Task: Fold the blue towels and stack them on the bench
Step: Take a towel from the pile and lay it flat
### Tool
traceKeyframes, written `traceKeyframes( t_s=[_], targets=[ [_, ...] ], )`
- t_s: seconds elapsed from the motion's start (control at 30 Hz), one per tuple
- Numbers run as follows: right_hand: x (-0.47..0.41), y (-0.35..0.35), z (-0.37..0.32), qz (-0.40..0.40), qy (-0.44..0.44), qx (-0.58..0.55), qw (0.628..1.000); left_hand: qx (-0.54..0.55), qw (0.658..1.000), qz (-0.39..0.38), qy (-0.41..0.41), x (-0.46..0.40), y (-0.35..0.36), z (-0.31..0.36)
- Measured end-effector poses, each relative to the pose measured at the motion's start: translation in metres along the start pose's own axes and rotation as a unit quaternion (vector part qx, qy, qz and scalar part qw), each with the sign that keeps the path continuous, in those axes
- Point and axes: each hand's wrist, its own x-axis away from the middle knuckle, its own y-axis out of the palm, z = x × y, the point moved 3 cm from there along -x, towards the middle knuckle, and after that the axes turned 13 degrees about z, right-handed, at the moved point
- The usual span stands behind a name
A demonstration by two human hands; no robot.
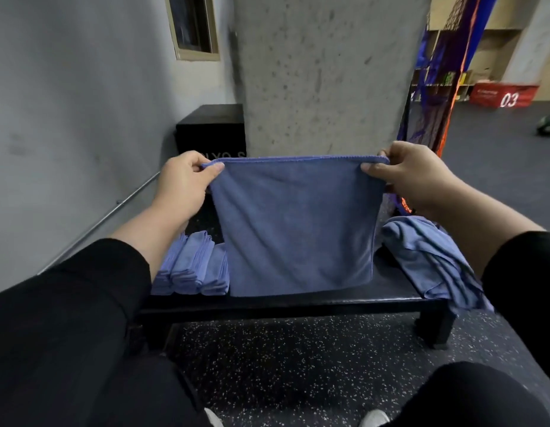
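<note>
Towel [298, 223]: hangs stretched between both hands above the bench [298, 298].
Left hand [182, 183]: thumb and curled fingers pinch the top left corner.
Right hand [412, 174]: pinches the top right corner.
Folded stack [193, 266]: on the bench, left.
Unfolded pile [427, 254]: bench's right end.

We see a black bench [298, 303] on the speckled floor [298, 365], bearing folded blue towels [190, 266] stacked at its left end and a loose heap of towels [427, 257] draping over its right end.
</note>
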Motion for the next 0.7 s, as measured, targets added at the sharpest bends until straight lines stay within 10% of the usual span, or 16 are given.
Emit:
traceKeyframes(
  t_s=[0.7],
  targets=[
    [0.042, -0.039, -0.043, -0.052, 0.067, -0.054, 0.995, 0.027, 0.993, -0.098, -0.064, 0.026, -0.033, 0.033]
  ],
)
